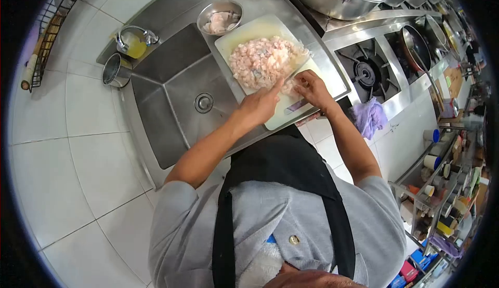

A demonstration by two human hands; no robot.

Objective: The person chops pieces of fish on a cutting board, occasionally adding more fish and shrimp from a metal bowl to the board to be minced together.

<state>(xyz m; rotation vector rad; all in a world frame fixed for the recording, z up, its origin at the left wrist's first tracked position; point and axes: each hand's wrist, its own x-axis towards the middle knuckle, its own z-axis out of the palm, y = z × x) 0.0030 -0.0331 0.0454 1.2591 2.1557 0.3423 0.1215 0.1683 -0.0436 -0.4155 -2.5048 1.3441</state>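
A heap of small, pale pink chopped raw meat (257,59) covers much of the white cutting board (236,35). My left hand (261,104) is at the near edge of the heap, its index finger stretched toward the meat and its other fingers folded; what they hold, if anything, is hidden. Close beside it, my right hand (313,89) is closed, with its fingertips pinching a pale piece of meat at the heap's near right side. A narrow, purple-tinted strip (296,106), perhaps a blade, lies on the board below my right hand.
Left of the board is a steel sink (174,101) with a faucet (136,37) and a metal cup (115,71). A steel bowl (221,17) of meat stands behind. At right are a gas burner (368,72), large pot (348,0), pan (416,46) and purple cloth (369,117).
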